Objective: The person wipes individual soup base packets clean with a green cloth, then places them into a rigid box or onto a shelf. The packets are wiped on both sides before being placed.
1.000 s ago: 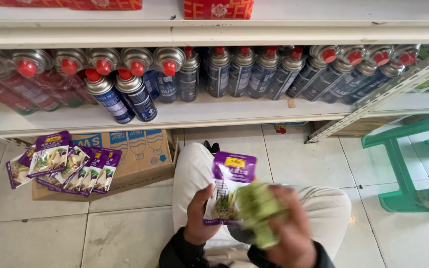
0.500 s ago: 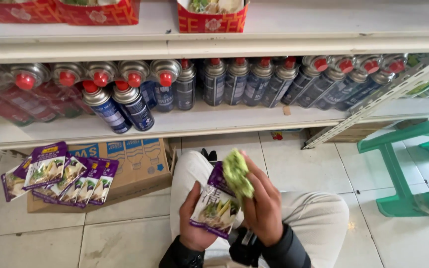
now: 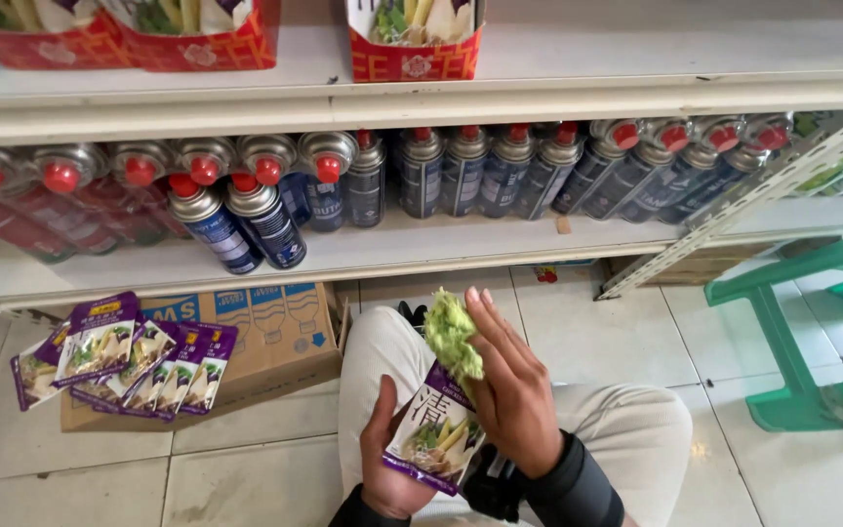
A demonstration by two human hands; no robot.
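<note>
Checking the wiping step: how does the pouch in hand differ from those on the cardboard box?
The held pouch sits alone in the left hand, with the right hand's green cloth against it. The box pouches lie fanned, overlapping and untouched. All are purple-edged food sachets.

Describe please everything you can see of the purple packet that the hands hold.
The purple packet is a flat, glossy pouch, seemingly plastic film, with a purple border and a printed picture of vegetables. It lies tilted above the person's lap, face up. The left hand grips its lower left edge, thumb on top. The right hand presses a green cloth against its upper end.
</note>
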